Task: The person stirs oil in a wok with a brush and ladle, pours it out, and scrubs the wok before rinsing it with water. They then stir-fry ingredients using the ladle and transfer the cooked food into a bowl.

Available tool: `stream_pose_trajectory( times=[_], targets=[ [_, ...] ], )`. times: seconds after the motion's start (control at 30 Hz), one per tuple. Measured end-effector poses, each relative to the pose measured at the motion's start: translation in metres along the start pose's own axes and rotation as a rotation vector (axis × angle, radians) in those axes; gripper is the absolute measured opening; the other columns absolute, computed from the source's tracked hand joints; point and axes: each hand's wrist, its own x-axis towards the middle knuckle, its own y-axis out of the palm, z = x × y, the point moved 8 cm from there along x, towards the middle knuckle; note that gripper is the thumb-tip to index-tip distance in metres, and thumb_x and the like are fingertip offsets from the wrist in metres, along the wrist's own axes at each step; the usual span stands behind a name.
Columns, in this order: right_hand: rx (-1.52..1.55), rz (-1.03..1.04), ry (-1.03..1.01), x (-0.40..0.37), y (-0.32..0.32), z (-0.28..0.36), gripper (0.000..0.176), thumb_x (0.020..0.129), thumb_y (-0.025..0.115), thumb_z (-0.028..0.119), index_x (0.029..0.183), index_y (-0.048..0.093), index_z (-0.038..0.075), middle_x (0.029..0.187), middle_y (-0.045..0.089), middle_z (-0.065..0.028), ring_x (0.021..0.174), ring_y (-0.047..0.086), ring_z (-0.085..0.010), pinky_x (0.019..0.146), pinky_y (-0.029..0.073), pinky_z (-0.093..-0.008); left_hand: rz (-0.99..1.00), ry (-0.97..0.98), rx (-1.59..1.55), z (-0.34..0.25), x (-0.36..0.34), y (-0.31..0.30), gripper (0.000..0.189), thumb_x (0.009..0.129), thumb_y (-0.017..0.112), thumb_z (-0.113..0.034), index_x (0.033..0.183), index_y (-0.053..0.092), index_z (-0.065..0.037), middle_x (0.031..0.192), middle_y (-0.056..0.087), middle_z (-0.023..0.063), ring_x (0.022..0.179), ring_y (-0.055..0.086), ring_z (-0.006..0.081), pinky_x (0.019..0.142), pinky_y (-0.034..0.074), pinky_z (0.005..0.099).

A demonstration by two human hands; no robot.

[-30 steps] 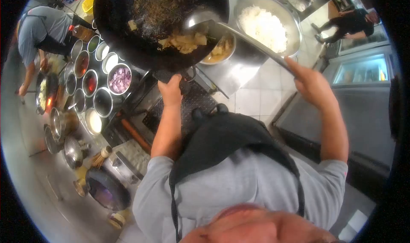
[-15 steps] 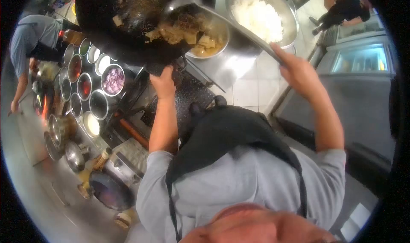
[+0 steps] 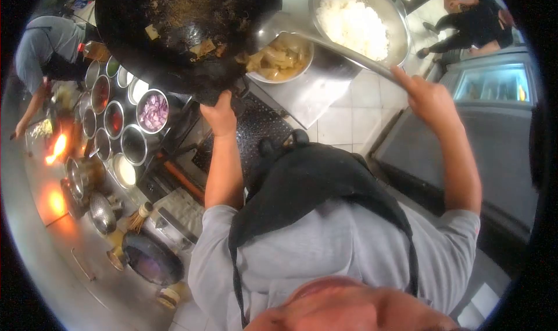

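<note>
My left hand [image 3: 221,116] is closed round the handle of a big dark wok [image 3: 139,52], which is tilted over a bowl. A few food pieces [image 3: 202,49] cling inside the wok near its lower rim. My right hand [image 3: 429,100] grips the long handle of a metal ladle [image 3: 349,53]. The ladle's head is at the wok's right edge, above the bowl [image 3: 286,81]. That white bowl holds chunky food in yellowish-brown liquid [image 3: 279,60]. Right beside it stands a large metal bowl [image 3: 403,31] of white rice [image 3: 351,27].
Left of the wok are several metal containers, one with chopped purple onion [image 3: 154,111]. A second wok [image 3: 152,258] lies lower left. A co-worker [image 3: 49,46] bends near a flame [image 3: 58,148] at the left. Another person [image 3: 476,22] is at upper right, by a glass-topped freezer [image 3: 491,86].
My right hand and the ladle have moved right, away from the wok's middle. The wok has shifted slightly left, and less food is in it. The flame at left is larger.
</note>
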Motion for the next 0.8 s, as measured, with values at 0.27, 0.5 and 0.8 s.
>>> stream_pose_trajectory(
  times=[0.27,0.5,0.8],
  targets=[
    [0.321,0.007,0.151,-0.029,0.029,-0.024,0.067,0.08,0.057,0.005,0.142,0.042,0.028,0.09,0.063,-0.0165,0.079,0.063,-0.0379,0.072,0.051,-0.0454,0.035,0.027,0.021,0.005,0.016,-0.004,0.031,0.076,0.059,0.008,0.108,0.055,0.008,0.106,0.062,0.0097,0.092,0.059,0.0197,0.087,0.045,0.0303],
    [0.645,-0.259,0.048,0.042,0.022,0.057,0.061,0.086,0.057,0.01,0.142,0.042,0.025,0.104,0.064,-0.0178,0.092,0.063,-0.0383,0.078,0.051,-0.0439,0.003,0.023,0.014,-0.01,0.021,-0.004,0.033,0.076,0.059,0.01,0.108,0.056,0.007,0.105,0.062,0.0092,0.091,0.06,0.0195,0.084,0.047,0.0314],
    [0.359,-0.193,-0.145,0.067,-0.004,0.069,0.064,0.085,0.055,0.011,0.144,0.038,0.029,0.083,0.06,-0.0132,0.07,0.063,-0.0336,0.066,0.052,-0.0448,0.026,-0.108,-0.2,-0.023,0.003,0.01,0.021,0.077,0.055,0.009,0.098,0.059,0.004,0.092,0.061,0.006,0.08,0.058,0.0161,0.073,0.049,0.0311]
  ],
)
